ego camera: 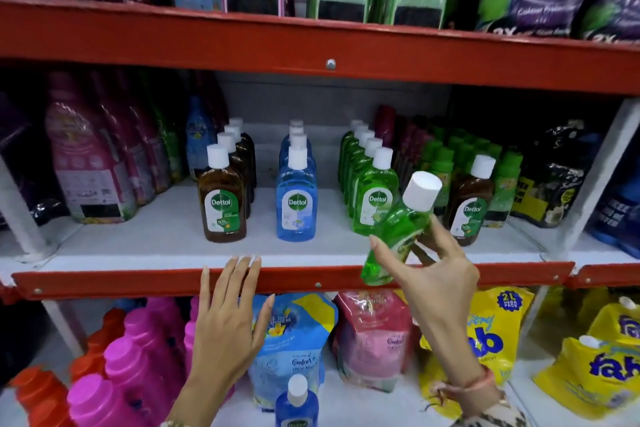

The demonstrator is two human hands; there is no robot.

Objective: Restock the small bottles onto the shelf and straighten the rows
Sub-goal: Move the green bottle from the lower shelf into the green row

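Note:
My right hand (436, 274) holds a small green bottle (394, 229) with a white cap, tilted, just in front of the green row (372, 198) on the middle shelf (138, 239). My left hand (228, 315) is flat and empty, its fingertips resting on the red shelf edge (104, 282). On the shelf stand a brown row (223, 201), a blue row (296, 198) and the green row, each running front to back. A lone brown bottle (469, 204) stands at the right. A loose blue bottle (296, 406) sits on the shelf below.
Pink refill pouches (90, 170) stand left of the brown row, small green-capped bottles (446, 163) and dark pouches (557, 177) to the right. The shelf below holds pink jugs (138, 357), softener pouches (294, 336) and yellow detergent bags (491, 340). Large pouches fill the top shelf.

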